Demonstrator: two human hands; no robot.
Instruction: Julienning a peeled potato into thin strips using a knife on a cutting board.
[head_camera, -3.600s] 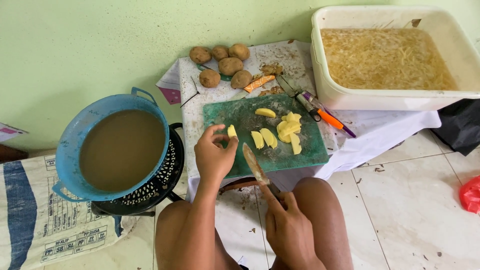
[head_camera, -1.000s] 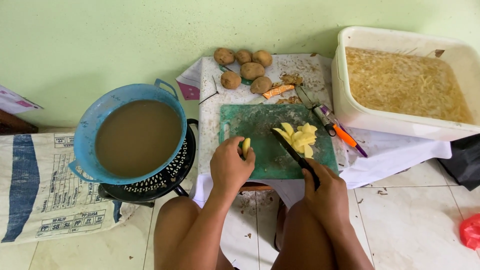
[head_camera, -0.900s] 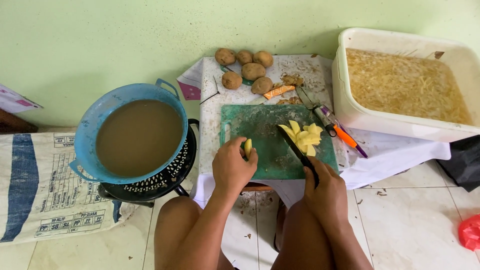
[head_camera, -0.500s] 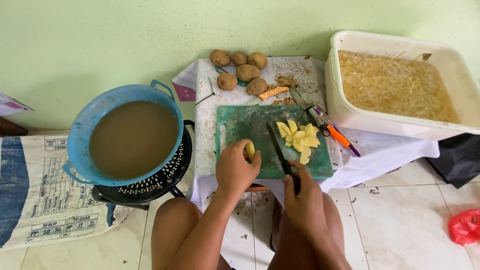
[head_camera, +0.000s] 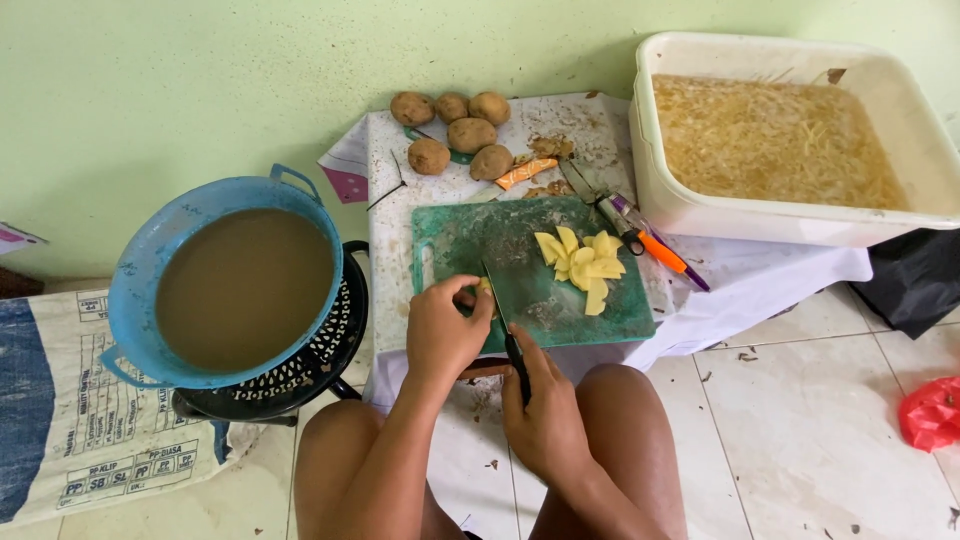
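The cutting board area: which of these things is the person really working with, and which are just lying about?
In use:
left hand pinching a potato piece
right hand gripping the knife
green cutting board
cut yellow slices

Lying about:
whole potatoes
blue basin of brown water
white tub of shreds
orange-handled tool

My low bench, covered in white cloth, carries a green board, six potatoes, a peeler and a big cream tub. On the tiled floor lie a printed sack and a red bag.
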